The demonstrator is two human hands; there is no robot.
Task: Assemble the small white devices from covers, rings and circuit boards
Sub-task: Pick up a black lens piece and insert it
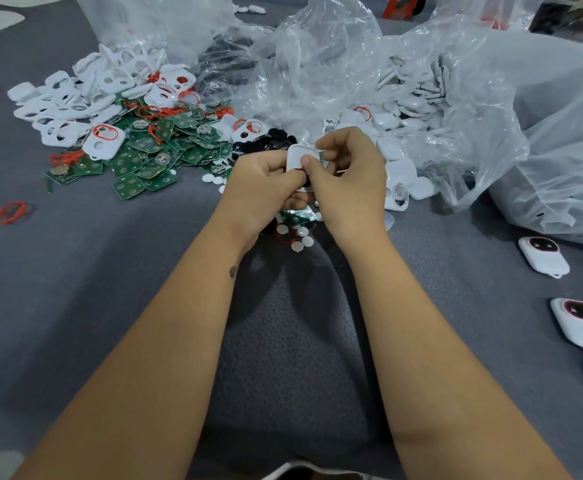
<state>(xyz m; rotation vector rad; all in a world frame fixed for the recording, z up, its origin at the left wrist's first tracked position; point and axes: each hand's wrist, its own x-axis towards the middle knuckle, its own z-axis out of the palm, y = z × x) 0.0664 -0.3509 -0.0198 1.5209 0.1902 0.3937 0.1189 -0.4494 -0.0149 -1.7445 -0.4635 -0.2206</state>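
Both hands meet at the middle of the view around one small white cover [298, 157]. My left hand [265, 188] grips its lower left side with curled fingers. My right hand [348, 174] pinches its right edge, thumb pressed on the face. A bit of red ring and a dark part show under the thumbs. Left of the hands lies a heap of green circuit boards [144, 157]. White covers [75, 102] with red rings [106, 133] are piled behind it.
Crumpled clear plastic bags [456, 81] with more white parts fill the back and right. Finished white devices [544, 259] lie at the right edge. Small white discs [302, 237] and a loose red ring [12, 212] lie on the grey cloth.
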